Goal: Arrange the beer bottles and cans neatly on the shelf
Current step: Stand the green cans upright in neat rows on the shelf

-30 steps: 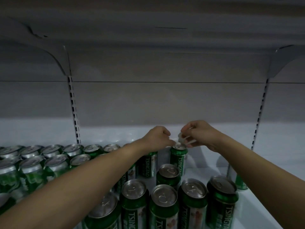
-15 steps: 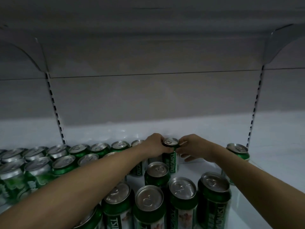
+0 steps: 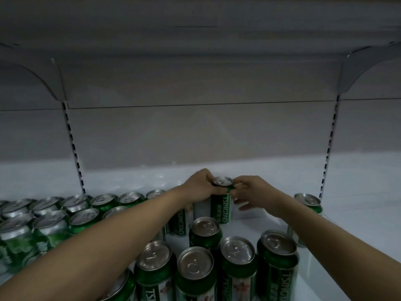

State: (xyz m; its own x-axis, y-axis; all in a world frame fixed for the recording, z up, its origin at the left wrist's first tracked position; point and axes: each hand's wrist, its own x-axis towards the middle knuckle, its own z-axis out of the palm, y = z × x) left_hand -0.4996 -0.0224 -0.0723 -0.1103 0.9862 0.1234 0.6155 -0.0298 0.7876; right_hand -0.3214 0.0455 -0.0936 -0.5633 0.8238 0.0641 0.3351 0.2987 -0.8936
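Hands meet at the back of the shelf (image 3: 358,177), both on one upright can (image 3: 221,199) whose long axis runs straight up, its silver lid facing the camera and the label text reading down its side. Left hand (image 3: 198,187) curls round the can's left shoulder just under the lid; right hand (image 3: 252,192) pinches the rim on the right side with thumb and forefinger, its remaining fingers hanging loose below and touching nothing I can make out. The can stands between the two hands, so neither is nearer; it sits at the far end of a column that leads forward to the front cans (image 3: 195,266). Left of it runs the back row (image 3: 104,200), with one can hidden behind the left wrist. A lone can (image 3: 307,203) stands well apart to the right. Judging by this, any nudge should go sideways toward the row, keeping the can upright.
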